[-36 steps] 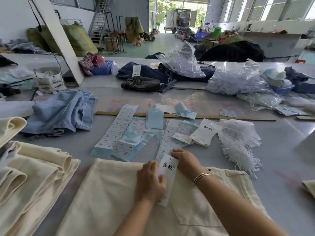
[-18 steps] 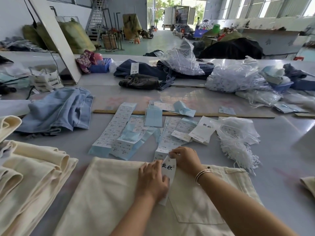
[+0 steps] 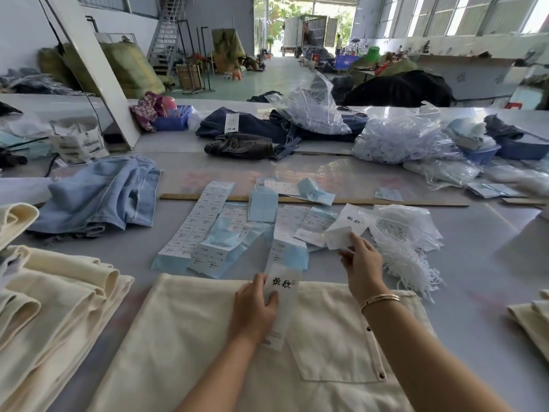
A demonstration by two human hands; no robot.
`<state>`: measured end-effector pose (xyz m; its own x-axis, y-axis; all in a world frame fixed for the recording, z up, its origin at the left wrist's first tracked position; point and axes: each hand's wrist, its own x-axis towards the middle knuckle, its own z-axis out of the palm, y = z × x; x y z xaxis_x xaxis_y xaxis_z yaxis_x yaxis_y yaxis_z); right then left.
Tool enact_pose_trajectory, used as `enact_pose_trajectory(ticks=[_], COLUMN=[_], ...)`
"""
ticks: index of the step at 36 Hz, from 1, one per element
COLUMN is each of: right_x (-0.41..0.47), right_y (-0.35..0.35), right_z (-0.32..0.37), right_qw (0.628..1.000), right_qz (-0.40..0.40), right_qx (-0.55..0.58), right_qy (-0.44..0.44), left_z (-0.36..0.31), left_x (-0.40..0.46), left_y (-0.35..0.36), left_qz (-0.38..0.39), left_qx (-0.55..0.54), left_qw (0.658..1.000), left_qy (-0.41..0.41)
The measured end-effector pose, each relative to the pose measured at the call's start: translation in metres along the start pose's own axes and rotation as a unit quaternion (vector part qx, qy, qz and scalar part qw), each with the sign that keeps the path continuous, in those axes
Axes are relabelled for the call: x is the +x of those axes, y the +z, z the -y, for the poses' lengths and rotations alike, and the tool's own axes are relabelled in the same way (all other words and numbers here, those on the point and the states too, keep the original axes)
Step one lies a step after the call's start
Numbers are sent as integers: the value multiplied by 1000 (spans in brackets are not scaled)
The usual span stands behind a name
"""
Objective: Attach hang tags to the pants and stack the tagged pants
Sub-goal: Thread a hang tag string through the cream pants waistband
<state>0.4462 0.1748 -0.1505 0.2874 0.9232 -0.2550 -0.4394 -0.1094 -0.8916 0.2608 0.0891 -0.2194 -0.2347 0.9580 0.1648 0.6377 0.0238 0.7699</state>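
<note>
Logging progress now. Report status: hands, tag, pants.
Left hand holds hang tag on cream pants. Right hand pinches a paper slip by the tag pile. Nothing in the way.

one head-worn wide view looks forward and down over the near table [image 3: 490, 263], close above it, hall far behind.
</note>
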Motion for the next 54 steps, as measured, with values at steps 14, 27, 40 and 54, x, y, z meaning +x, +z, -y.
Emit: enact_pose_trajectory(ticks=[14, 27, 40, 54], right_x=[-88, -108, -101, -108], right_y=[-65, -72, -72, -95], right_z=[-43, -68, -73, -61], right_qw=[856, 724, 628, 524], right_qz=[127, 294, 232, 307], right_qx=[-300, -472, -558, -616], right_qy=[-402, -407, -489, -501], left_z=[-51, -48, -46, -50], left_x=[-43, -41, -42, -34], left_y=[-9, -10, -8, 13], left_qz=[176, 159, 177, 60], left_qx=[-461, -498, -480, -382], left_qw=[812, 784, 812, 864], left_qy=[-312, -335, -280, -323])
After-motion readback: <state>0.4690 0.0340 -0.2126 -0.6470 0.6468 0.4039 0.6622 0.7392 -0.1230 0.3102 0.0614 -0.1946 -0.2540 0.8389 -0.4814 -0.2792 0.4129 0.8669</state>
